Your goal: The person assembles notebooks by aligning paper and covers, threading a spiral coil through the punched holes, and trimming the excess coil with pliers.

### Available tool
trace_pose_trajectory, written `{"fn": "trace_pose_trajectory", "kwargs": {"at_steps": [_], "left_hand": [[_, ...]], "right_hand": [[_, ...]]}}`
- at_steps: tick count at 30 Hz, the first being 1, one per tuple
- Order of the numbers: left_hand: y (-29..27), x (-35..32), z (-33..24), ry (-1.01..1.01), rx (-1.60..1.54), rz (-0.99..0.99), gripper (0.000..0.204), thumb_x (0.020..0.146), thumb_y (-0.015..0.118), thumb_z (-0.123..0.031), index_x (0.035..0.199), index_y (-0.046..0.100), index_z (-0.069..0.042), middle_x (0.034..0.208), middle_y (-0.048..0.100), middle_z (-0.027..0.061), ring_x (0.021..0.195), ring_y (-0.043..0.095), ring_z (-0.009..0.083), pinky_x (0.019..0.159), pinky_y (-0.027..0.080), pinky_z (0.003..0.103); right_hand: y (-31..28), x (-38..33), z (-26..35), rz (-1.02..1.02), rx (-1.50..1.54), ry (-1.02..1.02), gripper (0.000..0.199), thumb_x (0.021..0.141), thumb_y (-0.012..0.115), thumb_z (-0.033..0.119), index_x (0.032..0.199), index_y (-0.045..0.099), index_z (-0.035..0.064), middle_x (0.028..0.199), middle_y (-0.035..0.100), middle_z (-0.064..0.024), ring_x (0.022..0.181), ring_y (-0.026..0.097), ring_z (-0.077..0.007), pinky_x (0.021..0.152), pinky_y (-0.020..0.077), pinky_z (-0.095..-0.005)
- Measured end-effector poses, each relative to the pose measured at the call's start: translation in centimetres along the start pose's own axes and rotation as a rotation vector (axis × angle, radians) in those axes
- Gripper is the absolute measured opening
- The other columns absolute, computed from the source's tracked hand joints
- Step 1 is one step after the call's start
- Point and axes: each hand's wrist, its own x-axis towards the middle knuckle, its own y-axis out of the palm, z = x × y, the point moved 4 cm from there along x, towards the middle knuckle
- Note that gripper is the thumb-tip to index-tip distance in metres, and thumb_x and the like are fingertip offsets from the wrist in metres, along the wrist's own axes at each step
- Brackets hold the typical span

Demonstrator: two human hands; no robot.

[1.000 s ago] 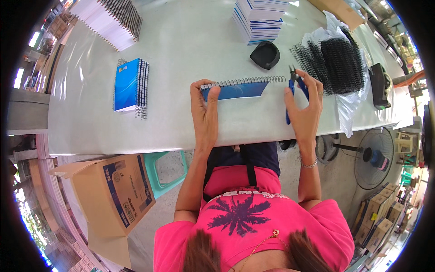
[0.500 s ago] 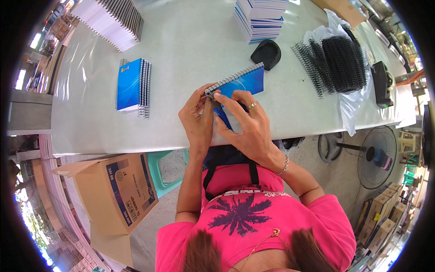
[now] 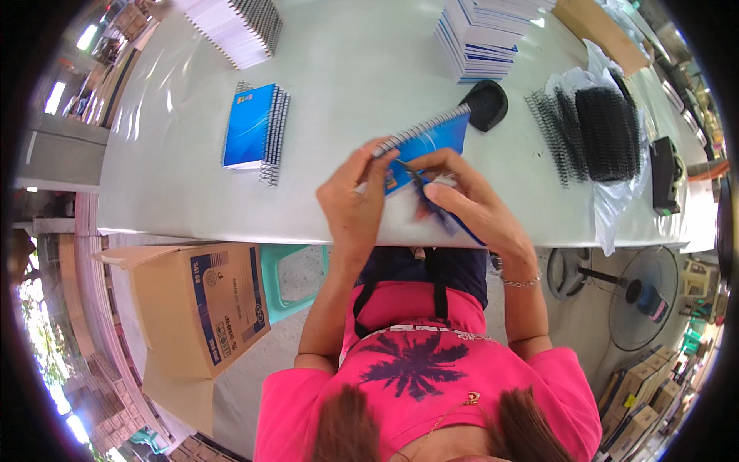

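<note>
A blue spiral-bound notebook (image 3: pixel 433 137) is tilted up off the white table (image 3: pixel 346 100), its wire spine along the upper edge. My left hand (image 3: pixel 356 202) grips the notebook's left end near the spine. My right hand (image 3: pixel 471 202) holds blue-handled pliers (image 3: pixel 431 202) with the tip against the notebook's cover near my left fingers. Both hands are close together at the table's near edge.
A stack of finished blue notebooks (image 3: pixel 254 127) lies left of my hands. Black wire coils in plastic (image 3: pixel 596 127) sit at right, a black round object (image 3: pixel 486 104) behind the notebook, paper stacks (image 3: pixel 481 35) at back. A cardboard box (image 3: pixel 204 304) and a fan (image 3: pixel 639 296) stand on the floor.
The notebook went from lying flat with my hands at its two ends to being lifted and tilted. My right hand with the pliers came left to the end my left hand holds.
</note>
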Motion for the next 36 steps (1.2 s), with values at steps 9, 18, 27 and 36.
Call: {"fn": "trace_pose_trajectory", "kwargs": {"at_steps": [9,18,27,36], "left_hand": [[-13.2,7.2,2.2,0.031,0.006,-0.561,0.029,0.094,0.072,-0.019,0.113,0.067,0.002,0.086,0.066,0.0018,0.074,0.054,0.0063,0.067,0.044,0.021],[-15.9,6.1,8.8,-0.019,0.327,-0.627,0.034,0.094,0.071,-0.031,0.107,0.066,0.001,0.098,0.064,0.0076,0.089,0.056,0.0161,0.083,0.047,0.034],[-16.9,6.2,10.0,-0.165,0.546,-0.525,0.064,0.089,0.072,-0.048,0.125,0.060,0.002,0.122,0.060,0.0166,0.111,0.054,0.0247,0.097,0.043,0.038],[-12.1,10.6,7.1,-0.251,1.179,0.146,0.125,0.066,0.074,-0.077,0.161,0.009,-0.028,0.144,0.040,0.0341,0.133,0.041,0.0530,0.107,0.032,0.064]], "right_hand": [[-9.8,-2.0,-1.6,-0.763,-1.207,-0.249,0.029,0.087,0.060,0.004,0.116,0.062,0.0058,0.111,0.055,-0.0159,0.108,0.055,-0.0321,0.096,0.0409,-0.0434],[-10.0,-0.6,0.3,-0.720,-0.985,-0.302,0.020,0.089,0.062,0.006,0.107,0.070,0.0076,0.108,0.061,-0.0145,0.102,0.060,-0.0308,0.096,0.0420,-0.0396],[-13.5,0.4,6.0,-0.753,-0.983,-0.429,0.016,0.094,0.063,0.013,0.105,0.073,0.0047,0.102,0.065,-0.0105,0.096,0.063,-0.0215,0.090,0.0459,-0.0331],[-19.3,7.2,15.2,-0.742,-0.472,-0.632,0.057,0.099,0.060,0.044,0.137,0.055,0.0009,0.109,0.066,-0.0059,0.105,0.059,-0.0127,0.098,0.0433,-0.0307]]}}
